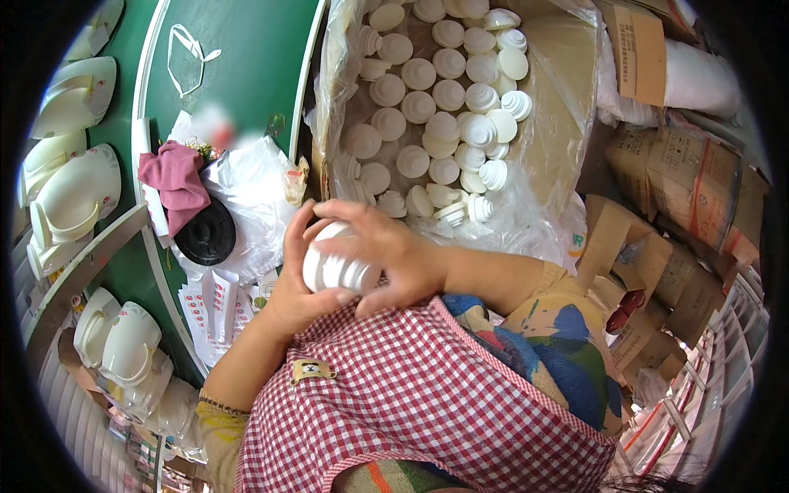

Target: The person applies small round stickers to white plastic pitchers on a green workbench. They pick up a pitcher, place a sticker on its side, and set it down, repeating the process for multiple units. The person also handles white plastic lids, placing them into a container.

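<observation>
In front of my chest I hold a white stepped round cap [335, 261], tilted so that its ribbed side shows. My left hand [289, 289] wraps round it from the left, thumb below. Over its top and right side curl the fingers of my right hand [401, 256], somewhat smeared by motion. Just beyond my hands, a plastic-lined cardboard box [560, 103] holds many loose caps [449, 94] of the same kind, some ribbed side up and some with smooth domes up.
On the green table [246, 53] to the left lie a white strap loop [186, 62], a pink cloth [176, 182], a black round disc [205, 233], clear plastic bags [251, 185] and printed sticker sheets [217, 308]. White moulded pieces [78, 197] line the far left. Cardboard cartons [682, 185] crowd the right.
</observation>
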`<state>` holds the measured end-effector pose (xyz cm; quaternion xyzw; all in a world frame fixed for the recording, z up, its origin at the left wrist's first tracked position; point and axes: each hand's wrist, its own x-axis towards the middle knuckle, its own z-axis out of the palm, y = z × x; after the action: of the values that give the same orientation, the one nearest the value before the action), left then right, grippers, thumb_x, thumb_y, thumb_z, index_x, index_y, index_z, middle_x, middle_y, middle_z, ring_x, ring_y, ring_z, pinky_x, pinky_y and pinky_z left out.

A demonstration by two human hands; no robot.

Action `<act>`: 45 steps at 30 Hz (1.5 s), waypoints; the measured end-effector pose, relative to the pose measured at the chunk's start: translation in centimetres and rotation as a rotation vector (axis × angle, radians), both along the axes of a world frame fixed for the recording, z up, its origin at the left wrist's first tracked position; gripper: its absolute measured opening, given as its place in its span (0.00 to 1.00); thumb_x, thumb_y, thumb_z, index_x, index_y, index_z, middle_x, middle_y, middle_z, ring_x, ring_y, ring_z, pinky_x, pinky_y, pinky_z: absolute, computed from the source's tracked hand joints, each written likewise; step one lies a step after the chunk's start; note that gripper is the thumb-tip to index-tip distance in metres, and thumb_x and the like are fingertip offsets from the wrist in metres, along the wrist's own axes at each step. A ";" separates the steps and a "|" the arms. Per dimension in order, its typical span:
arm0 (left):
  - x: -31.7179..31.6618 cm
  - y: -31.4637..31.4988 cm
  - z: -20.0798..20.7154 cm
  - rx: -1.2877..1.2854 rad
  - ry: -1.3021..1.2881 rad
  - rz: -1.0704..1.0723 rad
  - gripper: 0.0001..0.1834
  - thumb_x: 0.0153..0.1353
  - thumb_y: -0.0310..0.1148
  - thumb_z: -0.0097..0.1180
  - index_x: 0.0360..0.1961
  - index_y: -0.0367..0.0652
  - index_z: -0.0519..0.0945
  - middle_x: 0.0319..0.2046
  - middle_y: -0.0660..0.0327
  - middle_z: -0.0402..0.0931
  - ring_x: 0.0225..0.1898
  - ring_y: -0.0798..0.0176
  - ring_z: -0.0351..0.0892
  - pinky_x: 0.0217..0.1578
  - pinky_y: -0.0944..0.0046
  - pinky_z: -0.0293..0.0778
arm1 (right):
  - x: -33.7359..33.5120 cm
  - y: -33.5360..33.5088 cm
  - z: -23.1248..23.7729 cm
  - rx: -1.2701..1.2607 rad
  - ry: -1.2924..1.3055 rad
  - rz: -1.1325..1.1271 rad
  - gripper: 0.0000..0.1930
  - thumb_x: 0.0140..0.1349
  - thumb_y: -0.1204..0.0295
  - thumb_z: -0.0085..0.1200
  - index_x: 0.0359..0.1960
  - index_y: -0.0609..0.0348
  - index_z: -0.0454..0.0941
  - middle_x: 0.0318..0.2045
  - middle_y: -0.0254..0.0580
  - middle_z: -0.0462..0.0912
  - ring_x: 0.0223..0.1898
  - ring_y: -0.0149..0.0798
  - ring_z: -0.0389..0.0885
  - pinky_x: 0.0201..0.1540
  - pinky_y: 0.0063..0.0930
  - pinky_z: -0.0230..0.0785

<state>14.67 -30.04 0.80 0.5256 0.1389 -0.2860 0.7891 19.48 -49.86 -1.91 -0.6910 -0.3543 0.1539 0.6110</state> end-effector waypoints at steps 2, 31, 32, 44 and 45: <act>0.5 1.4 -0.7 -0.191 0.276 -0.059 0.46 0.43 0.27 0.71 0.65 0.45 0.62 0.57 0.58 0.69 0.60 0.56 0.68 0.59 0.54 0.68 | 3.7 -3.0 -6.3 0.012 -0.065 -0.127 0.33 0.53 0.54 0.64 0.60 0.52 0.70 0.64 0.50 0.63 0.62 0.53 0.66 0.63 0.45 0.58; -10.3 14.4 -2.6 -0.022 0.254 0.340 0.44 0.34 0.34 0.69 0.58 0.39 0.69 0.53 0.57 0.73 0.56 0.59 0.72 0.58 0.57 0.67 | 8.1 -9.7 -12.5 0.137 1.080 -0.447 0.38 0.51 0.73 0.60 0.64 0.58 0.56 0.64 0.47 0.64 0.63 0.48 0.65 0.61 0.45 0.65; -11.4 15.5 -1.9 -0.088 0.238 0.395 0.44 0.35 0.35 0.69 0.59 0.38 0.69 0.54 0.57 0.73 0.56 0.59 0.72 0.58 0.58 0.67 | 8.7 -9.0 -10.4 0.146 1.019 -0.399 0.37 0.51 0.72 0.61 0.63 0.57 0.57 0.64 0.47 0.63 0.64 0.48 0.65 0.61 0.46 0.65; -25.2 47.4 10.3 0.944 -0.503 1.200 0.35 0.43 0.29 0.59 0.58 0.36 0.69 0.51 0.57 0.75 0.50 0.61 0.77 0.51 0.62 0.73 | 1.4 17.1 4.0 0.276 0.473 0.349 0.42 0.34 0.57 0.76 0.53 0.50 0.68 0.67 0.50 0.52 0.64 0.57 0.63 0.60 0.50 0.68; -25.4 50.0 9.7 1.204 -0.477 1.227 0.34 0.44 0.29 0.59 0.57 0.37 0.70 0.50 0.56 0.75 0.51 0.59 0.77 0.51 0.60 0.73 | 0.2 19.9 5.1 0.283 0.567 0.436 0.47 0.28 0.54 0.78 0.55 0.51 0.67 0.68 0.50 0.50 0.64 0.58 0.64 0.60 0.49 0.68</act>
<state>-10.77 20.00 10.53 0.7295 0.3548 0.4252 0.4014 19.72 -30.00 3.20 -0.4384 -0.3277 0.4146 0.7270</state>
